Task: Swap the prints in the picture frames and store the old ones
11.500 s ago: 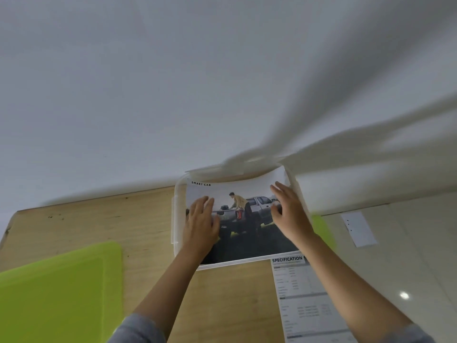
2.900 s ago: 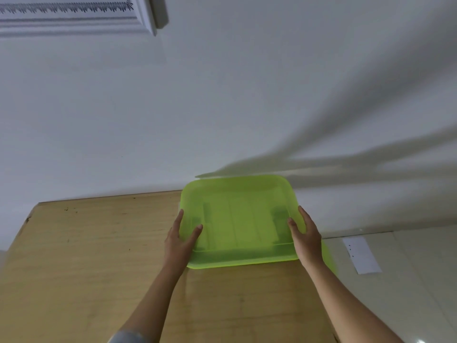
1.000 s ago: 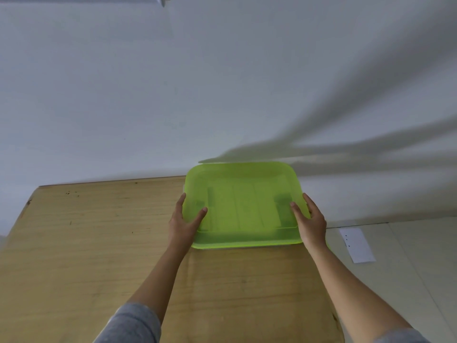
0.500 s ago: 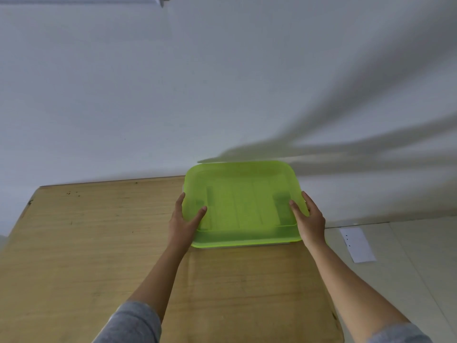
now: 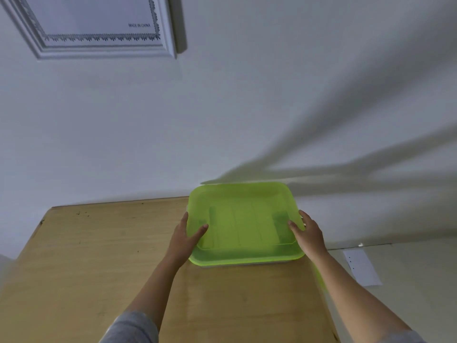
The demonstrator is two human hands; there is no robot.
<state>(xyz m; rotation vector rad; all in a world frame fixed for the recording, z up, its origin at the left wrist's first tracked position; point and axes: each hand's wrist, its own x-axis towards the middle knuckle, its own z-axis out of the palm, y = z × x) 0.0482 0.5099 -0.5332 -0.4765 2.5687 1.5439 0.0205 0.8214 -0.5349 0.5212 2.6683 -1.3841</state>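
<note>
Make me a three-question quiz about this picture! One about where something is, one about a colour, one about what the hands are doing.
1. Where is the white picture frame?
A on the wall
B on the floor
C in the box

2. What colour is the plastic box lid?
A red
B bright green
C black

3. What are the left hand and right hand doing?
A waving
B holding a pen
C holding the lid's sides

Answers: 1 A, it hangs high on the wall. 2 B, the lid is plainly green. 3 C, one hand's grip is on each side.

Translucent lime-green plastic lid [image 5: 243,224] resting on a clear storage box at the far edge of a light wooden table [image 5: 86,263]. Left hand [image 5: 184,240] and right hand [image 5: 308,235] gripping its sides. White ornate picture frame [image 5: 99,28] hanging on the wall above.
</note>
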